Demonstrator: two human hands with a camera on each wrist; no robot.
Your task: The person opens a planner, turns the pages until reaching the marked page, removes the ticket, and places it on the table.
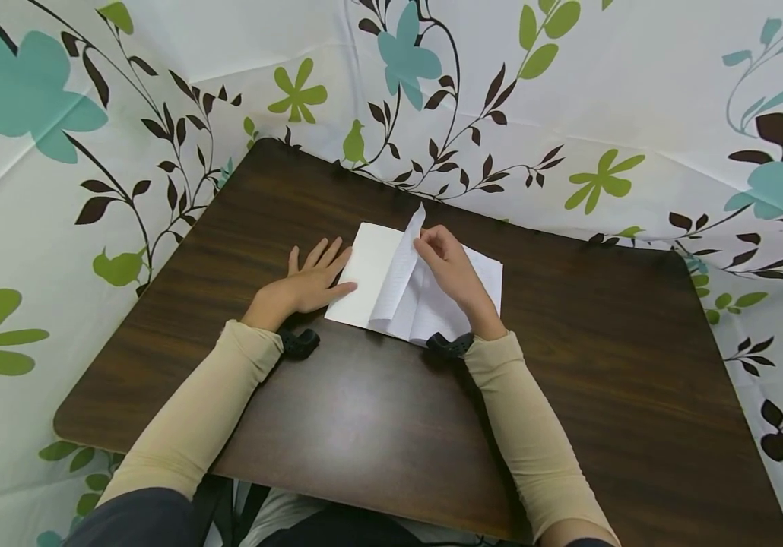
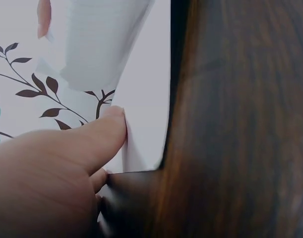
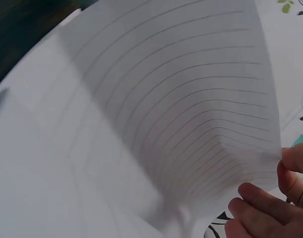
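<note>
An open notebook [image 1: 366, 262] with white pages lies on the dark wooden table. My right hand [image 1: 451, 266] pinches the edge of a lined page [image 1: 401, 266], which stands raised and curved over the notebook's middle. In the right wrist view the ruled lines of this page [image 3: 191, 99] bend with it, and thumb and fingers [image 3: 263, 201] meet at its edge. My left hand [image 1: 304, 282] lies with fingers spread at the notebook's left edge. Its thumb [image 2: 109, 131] rests on the left-hand cover or leaf [image 2: 146, 99] in the left wrist view.
The brown wood-grain table [image 1: 610, 365] stretches out around the notebook. A white curtain with leaf and flower prints [image 1: 501, 45] hangs along the table's back and sides. Black bands [image 1: 299, 343] are worn on both wrists.
</note>
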